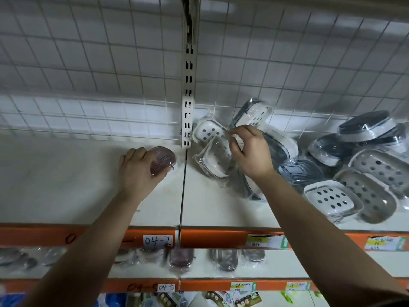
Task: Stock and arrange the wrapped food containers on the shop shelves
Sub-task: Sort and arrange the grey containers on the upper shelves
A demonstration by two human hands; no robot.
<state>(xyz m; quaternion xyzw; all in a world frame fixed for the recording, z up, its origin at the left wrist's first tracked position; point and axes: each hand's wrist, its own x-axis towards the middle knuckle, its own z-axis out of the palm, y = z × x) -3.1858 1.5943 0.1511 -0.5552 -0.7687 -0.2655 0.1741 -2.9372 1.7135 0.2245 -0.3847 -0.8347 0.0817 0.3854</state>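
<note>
Nearest the camera, two bare forearms reach up past the orange shelf edge (221,234). The left hand (137,171) covers a brown container (163,157), its fingers curled round the near side. The container sits on the left bay of the shelf (66,173), just beside the slotted upright (188,107).

In the right bay the right hand (251,151) has thumb and fingertips pressed together on the clear film of a white container (215,160), which is tilted on its edge.

These look light: stiff plastic shells under loose, slick film that could slip or tear. The rigid rim along the long sides seems the safer hold.

Each tray shows only a perforated insert, with nothing else visible inside. To the right, a pile (365,165) of grey, white and dark trays overlaps untidily.
</note>
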